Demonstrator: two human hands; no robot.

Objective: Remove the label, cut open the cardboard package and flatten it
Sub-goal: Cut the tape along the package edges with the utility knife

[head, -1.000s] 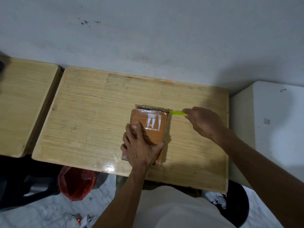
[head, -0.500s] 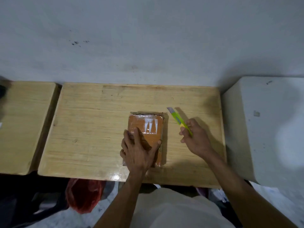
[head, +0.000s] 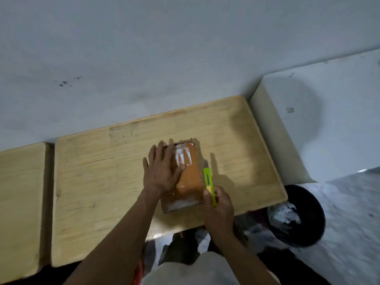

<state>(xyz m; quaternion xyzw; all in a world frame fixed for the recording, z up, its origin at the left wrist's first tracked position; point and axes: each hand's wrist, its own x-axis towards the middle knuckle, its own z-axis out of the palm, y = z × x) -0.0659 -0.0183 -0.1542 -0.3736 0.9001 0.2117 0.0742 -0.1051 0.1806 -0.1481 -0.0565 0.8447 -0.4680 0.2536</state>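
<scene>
A small brown cardboard package (head: 190, 179) wrapped in glossy tape lies on the wooden table (head: 102, 182), with a white torn label patch (head: 183, 158) near its far end. My left hand (head: 161, 171) lies flat on the package's left half, fingers spread and pressing down. My right hand (head: 219, 206) grips a yellow-green utility knife (head: 209, 183) at the package's right edge, near the front corner, its tip pointing away from me. The blade itself is not distinguishable.
A second wooden table (head: 20, 192) adjoins on the left. A white block (head: 318, 124) stands to the right against the wall. A black bin (head: 298, 219) with crumpled paper sits on the floor at the right front corner of the table.
My right hand moved the knife from the table right of the package to its right edge near the front. My left hand slid farther up the package. The camera view tilted.
</scene>
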